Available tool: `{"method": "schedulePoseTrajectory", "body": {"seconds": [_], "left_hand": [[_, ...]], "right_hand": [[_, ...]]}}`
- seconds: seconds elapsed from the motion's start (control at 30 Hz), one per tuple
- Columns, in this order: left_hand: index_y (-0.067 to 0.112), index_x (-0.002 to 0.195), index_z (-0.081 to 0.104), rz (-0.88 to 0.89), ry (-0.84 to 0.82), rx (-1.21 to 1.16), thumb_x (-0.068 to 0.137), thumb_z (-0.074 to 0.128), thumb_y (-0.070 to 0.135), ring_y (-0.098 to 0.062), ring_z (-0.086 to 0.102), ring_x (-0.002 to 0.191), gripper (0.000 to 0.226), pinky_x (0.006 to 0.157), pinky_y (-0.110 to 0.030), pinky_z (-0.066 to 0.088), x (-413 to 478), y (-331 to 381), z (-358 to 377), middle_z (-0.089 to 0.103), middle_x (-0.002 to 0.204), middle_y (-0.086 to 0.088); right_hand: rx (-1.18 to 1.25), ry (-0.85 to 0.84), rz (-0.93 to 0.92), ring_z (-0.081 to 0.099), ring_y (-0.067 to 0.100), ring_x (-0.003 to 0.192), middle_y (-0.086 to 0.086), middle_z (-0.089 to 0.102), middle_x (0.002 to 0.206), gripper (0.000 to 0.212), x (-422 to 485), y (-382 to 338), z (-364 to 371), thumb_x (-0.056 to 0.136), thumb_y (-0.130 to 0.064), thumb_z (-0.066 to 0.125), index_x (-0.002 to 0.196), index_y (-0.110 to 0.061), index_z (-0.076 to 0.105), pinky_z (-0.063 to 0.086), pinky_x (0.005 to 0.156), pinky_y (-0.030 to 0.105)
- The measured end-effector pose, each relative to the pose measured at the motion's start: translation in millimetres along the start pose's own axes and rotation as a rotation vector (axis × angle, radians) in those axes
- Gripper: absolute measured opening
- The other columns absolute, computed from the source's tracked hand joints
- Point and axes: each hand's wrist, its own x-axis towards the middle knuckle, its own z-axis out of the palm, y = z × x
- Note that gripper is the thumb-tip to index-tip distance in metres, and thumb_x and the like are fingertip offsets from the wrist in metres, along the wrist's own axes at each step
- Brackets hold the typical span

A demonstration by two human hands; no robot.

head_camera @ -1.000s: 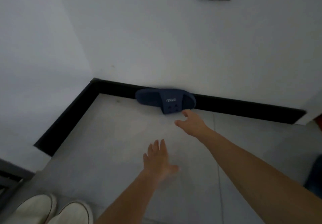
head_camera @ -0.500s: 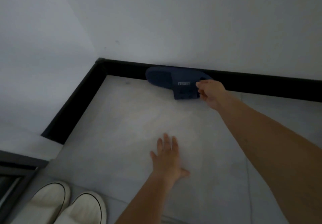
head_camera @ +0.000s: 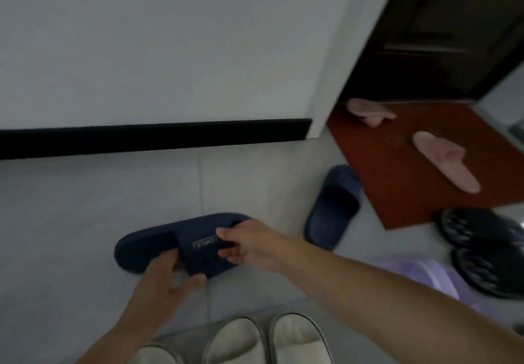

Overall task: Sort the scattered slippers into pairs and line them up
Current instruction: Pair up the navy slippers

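A navy slipper with a white label on its strap is held low over the grey floor in the middle. My right hand grips its strap from the right. My left hand holds its near edge from below. A second navy slipper lies on the floor to the right, at the mat's corner. Two pink slippers, one and another, lie apart on the red mat. Two black slippers lie at the right edge. A pale purple slipper shows behind my right forearm.
A white wall with a black skirting board runs along the back. A dark doorway opens at the upper right beyond the mat. White shoes are at the bottom edge, below my hands.
My right hand took the navy slipper from the skirting board and brought it back toward me; my left hand left the floor and grasped it too. The view swung right, showing the other slippers.
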Motion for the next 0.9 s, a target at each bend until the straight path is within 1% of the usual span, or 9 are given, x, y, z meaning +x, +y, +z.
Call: {"method": "schedulePoseTrajectory", "body": {"seconds": [0.07,0.13,0.3,0.4,0.47,0.53,0.63,0.77,0.9], "left_hand": [[0.021,0.073,0.054,0.027,0.008,-0.067,0.084,0.068,0.028,-0.01,0.054,0.068,0.019,0.06,-0.018,0.038,6.4,46.6,19.5,0.058,0.072,0.008],[0.016,0.057,0.045,-0.026,-0.011,-0.164,0.089,0.063,0.02,-0.014,0.046,0.055,0.036,0.053,-0.019,0.033,13.5,78.7,33.7,0.05,0.057,0.002],[0.002,0.082,0.06,-0.257,0.005,-0.617,0.091,0.06,0.023,-0.028,0.064,0.08,0.023,0.072,-0.048,0.057,11.4,148.1,60.5,0.066,0.086,-0.015],[0.007,0.098,0.061,-0.381,0.057,-0.933,0.093,0.058,0.019,-0.026,0.067,0.086,0.014,0.059,-0.036,0.059,14.2,183.0,58.0,0.069,0.095,-0.01],[0.006,0.104,0.061,-0.442,0.092,-1.077,0.094,0.055,0.017,-0.027,0.066,0.09,0.015,0.052,-0.03,0.057,13.3,196.2,56.4,0.069,0.099,-0.012],[0.005,0.104,0.061,-0.471,0.128,-1.197,0.095,0.053,0.014,-0.027,0.065,0.092,0.015,0.05,-0.029,0.056,10.8,202.1,57.6,0.068,0.101,-0.014],[0.005,0.108,0.059,-0.496,0.212,-1.332,0.096,0.049,0.01,-0.024,0.065,0.09,0.016,0.054,-0.029,0.055,14.3,204.2,56.3,0.067,0.102,-0.014],[0.007,0.115,0.056,-0.428,0.29,-1.479,0.098,0.045,0.013,-0.02,0.065,0.092,0.021,0.067,-0.029,0.052,27.3,202.1,48.8,0.065,0.108,-0.012],[0.004,0.12,0.054,-0.427,0.386,-1.64,0.099,0.044,0.013,-0.022,0.064,0.094,0.025,0.071,-0.033,0.053,34.5,196.1,50.3,0.065,0.109,-0.014]], "right_hand": [[0.047,-0.003,0.037,0.06,0.014,0.072,0.002,0.062,0.093,0.017,-16.9,20.0,-33.8,0.088,-0.026,0.063,0.097,-0.014,0.057,0.048,0.073,0.024],[0.008,0.0,0.047,0.065,0.014,0.074,0.002,0.065,0.098,0.029,-28.0,24.9,-66.5,0.087,-0.03,0.064,0.108,-0.012,0.058,0.051,0.076,0.025],[-0.254,0.569,-0.165,0.064,0.013,0.055,0.008,0.069,0.07,0.017,-37.4,12.2,-180.2,0.088,-0.02,0.06,0.075,-0.01,0.065,0.051,0.057,0.024],[-0.49,0.862,-0.067,0.06,0.032,0.099,0.021,0.059,0.116,0.04,-30.2,24.7,-241.7,0.086,-0.023,0.062,0.12,-0.007,0.048,0.049,0.083,0.038],[-0.542,0.857,0.004,0.051,0.038,0.117,0.021,0.046,0.134,0.072,-19.8,35.7,-263.0,0.086,-0.028,0.062,0.142,-0.013,0.02,0.044,0.092,0.043],[-0.544,0.789,-0.069,0.046,0.038,0.124,0.02,0.042,0.141,0.075,-4.5,40.2,-269.7,0.09,-0.023,0.057,0.148,-0.014,0.01,0.041,0.098,0.042],[-0.596,0.797,-0.136,0.052,0.037,0.115,0.019,0.049,0.134,0.063,11.1,40.4,-270.4,0.09,-0.007,0.048,0.147,-0.012,0.021,0.047,0.091,0.041],[-0.506,0.727,-0.3,0.057,0.026,0.07,0.018,0.062,0.101,0.057,5.6,40.8,-248.0,0.091,-0.007,0.044,0.144,-0.019,0.028,0.044,0.056,0.028],[-0.503,0.566,-0.513,0.063,0.025,0.069,0.007,0.064,0.08,0.05,-7.9,42.6,-200.7,0.089,-0.011,0.049,0.134,-0.026,0.035,0.053,0.062,0.037]]}}
